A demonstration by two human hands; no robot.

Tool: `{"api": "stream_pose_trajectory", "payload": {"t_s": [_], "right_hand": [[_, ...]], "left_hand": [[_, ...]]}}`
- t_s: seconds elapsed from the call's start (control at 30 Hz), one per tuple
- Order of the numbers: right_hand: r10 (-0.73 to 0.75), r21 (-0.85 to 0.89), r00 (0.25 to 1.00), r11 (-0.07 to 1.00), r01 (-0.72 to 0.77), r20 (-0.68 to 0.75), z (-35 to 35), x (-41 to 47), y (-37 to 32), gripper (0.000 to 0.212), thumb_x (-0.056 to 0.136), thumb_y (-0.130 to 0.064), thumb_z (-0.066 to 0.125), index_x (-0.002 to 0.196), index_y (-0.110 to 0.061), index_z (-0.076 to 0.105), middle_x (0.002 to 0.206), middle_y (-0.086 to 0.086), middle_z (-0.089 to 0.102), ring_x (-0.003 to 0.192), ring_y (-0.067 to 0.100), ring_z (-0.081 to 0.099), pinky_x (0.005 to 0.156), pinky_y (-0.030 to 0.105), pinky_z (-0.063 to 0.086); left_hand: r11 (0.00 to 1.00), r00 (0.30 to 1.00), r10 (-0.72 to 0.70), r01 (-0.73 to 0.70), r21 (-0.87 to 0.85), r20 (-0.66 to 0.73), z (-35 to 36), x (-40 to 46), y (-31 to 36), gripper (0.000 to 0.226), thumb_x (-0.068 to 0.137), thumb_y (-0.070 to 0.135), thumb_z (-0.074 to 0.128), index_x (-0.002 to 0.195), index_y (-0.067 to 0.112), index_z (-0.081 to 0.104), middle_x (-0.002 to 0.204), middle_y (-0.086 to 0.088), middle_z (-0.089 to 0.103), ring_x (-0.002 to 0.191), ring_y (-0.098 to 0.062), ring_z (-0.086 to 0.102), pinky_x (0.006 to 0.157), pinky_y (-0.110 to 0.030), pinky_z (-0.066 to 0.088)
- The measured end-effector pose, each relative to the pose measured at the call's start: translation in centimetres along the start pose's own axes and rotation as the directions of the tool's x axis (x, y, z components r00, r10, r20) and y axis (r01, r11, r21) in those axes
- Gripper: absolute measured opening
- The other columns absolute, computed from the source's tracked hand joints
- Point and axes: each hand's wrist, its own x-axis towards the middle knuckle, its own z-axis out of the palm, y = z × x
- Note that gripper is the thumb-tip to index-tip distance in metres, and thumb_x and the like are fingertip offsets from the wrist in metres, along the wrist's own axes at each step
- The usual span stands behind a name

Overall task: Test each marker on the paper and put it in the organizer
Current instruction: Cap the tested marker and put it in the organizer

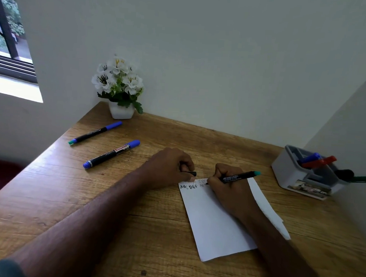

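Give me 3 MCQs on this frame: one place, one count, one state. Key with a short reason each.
1. Where does the organizer stand?
A. far right of the desk, by the wall
B. beside the flower pot
C. on the paper

2. How many markers lie loose on the desk, held by no hand?
A. none
B. two
C. four

3. What is the right hand doing?
A. resting flat and holding nothing
B. reaching into the organizer
C. gripping a black marker with its tip on the paper

Key:
1 A: the grey organizer sits at the desk's right edge, against the side wall.
2 B: a slim blue-capped marker and a thicker blue-capped marker lie left of the hands.
3 C: the black marker touches the paper beside handwritten letters, while the left hand holds a black cap.
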Motion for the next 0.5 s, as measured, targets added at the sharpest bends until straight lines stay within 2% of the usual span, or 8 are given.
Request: {"api": "stream_pose_trajectory", "payload": {"t_s": [0.13, 0.2, 0.33, 0.5], "right_hand": [[0.009, 0.011, 1.000, 1.000, -0.009, 0.016, -0.01, -0.14, -0.15, 0.030, 0.081, -0.005, 0.063, 0.058, -0.008, 0.045, 0.051, -0.005, 0.048, 0.051, 0.004, 0.040, 0.046, 0.021, 0.031], [0.014, 0.026, 1.000, 1.000, -0.015, 0.006, 0.00, -0.16, -0.26, 0.032, 0.081, -0.003, 0.063, 0.057, -0.012, 0.045, 0.050, -0.007, 0.048, 0.050, 0.003, 0.040, 0.046, 0.020, 0.031], [0.035, 0.076, 0.999, 0.997, -0.033, -0.031, -0.12, -0.15, -0.34, 0.027, 0.081, 0.000, 0.062, 0.059, -0.004, 0.047, 0.052, -0.001, 0.049, 0.051, 0.006, 0.041, 0.046, 0.021, 0.032], [0.035, 0.094, 0.999, 0.995, -0.034, -0.013, 0.00, -0.20, -0.38, 0.032, 0.081, -0.001, 0.062, 0.057, -0.011, 0.044, 0.051, -0.003, 0.045, 0.051, 0.005, 0.038, 0.046, 0.021, 0.030]], "left_hand": [[1.000, 1.000, -0.004, 0.004, -0.006, 0.003, -0.02, -0.04, 0.07, 0.021, 0.077, 0.038, 0.078, 0.095, 0.028, 0.072, 0.088, 0.013, 0.067, 0.083, -0.004, 0.059, 0.073, -0.033, 0.052], [1.000, 1.000, -0.008, 0.008, -0.008, 0.008, -0.04, -0.01, 0.08, 0.021, 0.078, 0.037, 0.078, 0.096, 0.028, 0.072, 0.087, 0.013, 0.066, 0.083, -0.004, 0.059, 0.072, -0.032, 0.051], [1.000, 1.000, -0.011, 0.011, 0.000, 0.015, -0.06, 0.04, 0.12, 0.021, 0.078, 0.036, 0.078, 0.097, 0.028, 0.072, 0.086, 0.014, 0.065, 0.081, -0.004, 0.058, 0.068, -0.027, 0.047], [1.000, 1.000, -0.011, 0.011, 0.005, 0.020, -0.11, 0.03, 0.24, 0.022, 0.079, 0.036, 0.077, 0.098, 0.027, 0.072, 0.086, 0.014, 0.065, 0.082, -0.004, 0.057, 0.069, -0.028, 0.047]]}}
